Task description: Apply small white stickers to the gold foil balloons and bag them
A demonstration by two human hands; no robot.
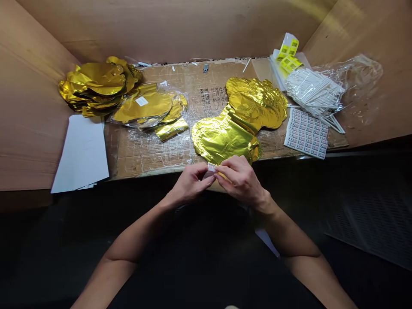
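My left hand [191, 184] and my right hand [240, 178] meet at the table's front edge, with their fingertips close together. The left fingers pinch a small white label [211, 168]. The right fingers hold a narrow gold strip, which seems to be the neck of a gold foil balloon [244, 116]. That crinkled balloon lies flat on the cardboard in front of me, and its lower end is partly hidden by my hands.
Stacked gold foil balloons [96, 83] lie at the left, beside a plastic bag of more balloons [143, 107]. White sticks [313, 92], a printed label sheet [305, 133] and yellow barcode stickers [288, 53] lie at the right. Wooden panels surround the table.
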